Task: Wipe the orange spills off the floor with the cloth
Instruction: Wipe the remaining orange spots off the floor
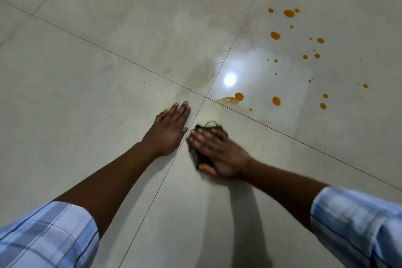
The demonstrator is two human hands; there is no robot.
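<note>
Your right hand (219, 154) flat on cloth (199, 159); left hand (168, 130) empty, splayed on floor (87, 72). Orange spills (276, 100) ahead-right, nearer right hand.

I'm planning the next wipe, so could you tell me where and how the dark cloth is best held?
Hold the dark cloth by its flat top, coming from above with a spread palm, as the right hand does. It lies bunched flat on the floor, so pressing probably beats pinching. Its far edge faces the orange spills, suiting a forward push.
</note>
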